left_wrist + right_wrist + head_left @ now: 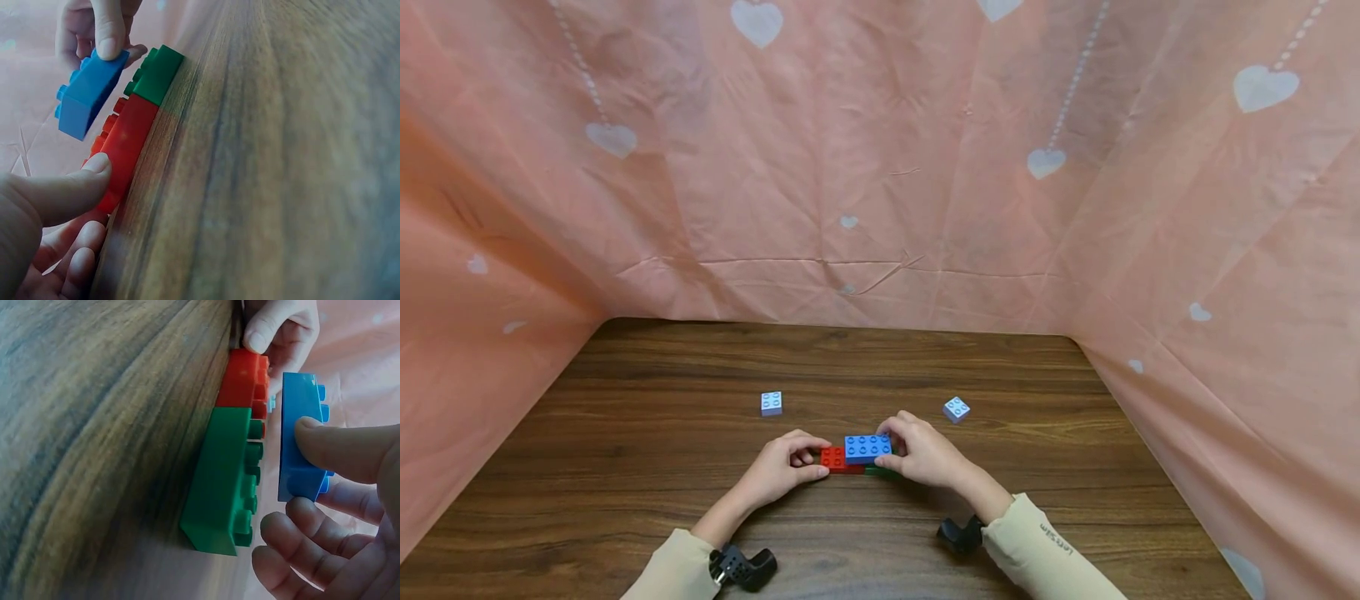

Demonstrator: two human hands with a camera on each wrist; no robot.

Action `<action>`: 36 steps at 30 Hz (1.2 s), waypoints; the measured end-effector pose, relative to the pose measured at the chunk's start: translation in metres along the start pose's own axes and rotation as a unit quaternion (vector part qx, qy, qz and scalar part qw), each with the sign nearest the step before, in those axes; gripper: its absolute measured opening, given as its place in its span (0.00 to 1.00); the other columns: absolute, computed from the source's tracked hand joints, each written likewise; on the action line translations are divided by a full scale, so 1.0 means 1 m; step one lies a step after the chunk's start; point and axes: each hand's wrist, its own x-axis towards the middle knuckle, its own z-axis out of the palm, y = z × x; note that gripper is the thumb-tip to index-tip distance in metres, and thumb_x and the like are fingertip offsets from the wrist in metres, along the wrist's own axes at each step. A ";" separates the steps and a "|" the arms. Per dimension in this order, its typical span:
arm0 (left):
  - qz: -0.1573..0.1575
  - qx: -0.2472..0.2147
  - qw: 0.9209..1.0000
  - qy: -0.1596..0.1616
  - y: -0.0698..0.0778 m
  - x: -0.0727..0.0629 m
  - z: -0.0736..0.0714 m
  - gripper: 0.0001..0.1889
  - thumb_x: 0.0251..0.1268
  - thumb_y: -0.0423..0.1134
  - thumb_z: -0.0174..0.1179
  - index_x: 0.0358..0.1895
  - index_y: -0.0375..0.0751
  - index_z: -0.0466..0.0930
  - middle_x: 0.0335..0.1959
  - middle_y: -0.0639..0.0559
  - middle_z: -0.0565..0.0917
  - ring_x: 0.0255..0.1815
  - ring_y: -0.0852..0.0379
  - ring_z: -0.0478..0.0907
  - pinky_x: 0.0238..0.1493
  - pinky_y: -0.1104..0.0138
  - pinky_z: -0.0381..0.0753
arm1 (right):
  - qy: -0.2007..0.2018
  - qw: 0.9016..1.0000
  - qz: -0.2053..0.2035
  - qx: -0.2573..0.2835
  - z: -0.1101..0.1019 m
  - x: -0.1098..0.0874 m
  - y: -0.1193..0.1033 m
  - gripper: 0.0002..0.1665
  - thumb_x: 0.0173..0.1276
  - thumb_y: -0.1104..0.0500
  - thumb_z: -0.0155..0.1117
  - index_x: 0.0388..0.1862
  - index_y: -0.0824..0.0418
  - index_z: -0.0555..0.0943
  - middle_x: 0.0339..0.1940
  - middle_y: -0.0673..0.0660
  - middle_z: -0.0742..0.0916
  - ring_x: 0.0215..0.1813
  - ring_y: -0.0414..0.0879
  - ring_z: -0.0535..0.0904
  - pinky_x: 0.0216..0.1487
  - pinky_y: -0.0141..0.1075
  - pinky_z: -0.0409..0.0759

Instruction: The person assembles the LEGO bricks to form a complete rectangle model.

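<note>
A red toy brick (128, 140) and a green toy brick (219, 478) stand end to end on the wooden table, studs up. My left hand (781, 468) grips the red brick's outer end between thumb and fingers. Above the two bricks is a blue toy brick (867, 448), pinched by its right end in my right hand (928, 454). A gap shows between the blue brick and the studs below in the right wrist view. From the head, the blue brick hides most of the green one and part of the red.
Farther back on the wooden table (850, 358) lie two small pale blue bricks, a left one (771, 403) and a right one (957, 409). A pink curtain (880, 167) with white hearts encloses the table's back and sides.
</note>
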 end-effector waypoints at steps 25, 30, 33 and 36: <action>0.008 0.005 1.000 0.004 0.000 0.000 0.000 0.15 0.51 0.42 0.69 0.45 0.46 0.83 0.34 0.58 0.77 0.32 0.60 0.71 0.32 0.70 0.72 | 0.019 0.999 0.029 -0.042 0.012 0.002 -0.002 0.17 0.56 0.49 0.70 0.41 0.55 0.80 0.31 0.47 0.75 0.31 0.39 0.70 0.31 0.33 0.70; 0.011 0.008 1.000 0.003 0.000 0.000 0.001 0.15 0.52 0.42 0.69 0.45 0.46 0.83 0.34 0.58 0.76 0.32 0.60 0.72 0.32 0.70 0.72 | 0.023 0.998 0.035 -0.052 0.012 0.000 -0.003 0.17 0.55 0.49 0.71 0.40 0.54 0.80 0.30 0.47 0.74 0.31 0.39 0.70 0.31 0.33 0.69; 0.010 0.008 1.000 0.004 0.000 0.001 0.001 0.15 0.52 0.42 0.69 0.44 0.47 0.83 0.33 0.58 0.76 0.32 0.60 0.71 0.32 0.70 0.72 | 0.027 0.997 0.031 -0.065 0.013 0.000 -0.005 0.17 0.56 0.49 0.71 0.41 0.55 0.80 0.30 0.46 0.74 0.30 0.39 0.70 0.30 0.33 0.69; 0.011 0.007 1.000 0.005 0.001 0.001 0.000 0.15 0.52 0.42 0.69 0.44 0.46 0.83 0.33 0.57 0.76 0.32 0.60 0.71 0.32 0.70 0.72 | 0.032 0.997 0.023 -0.074 0.013 0.000 -0.005 0.18 0.55 0.49 0.71 0.41 0.56 0.81 0.29 0.46 0.74 0.28 0.39 0.70 0.28 0.32 0.68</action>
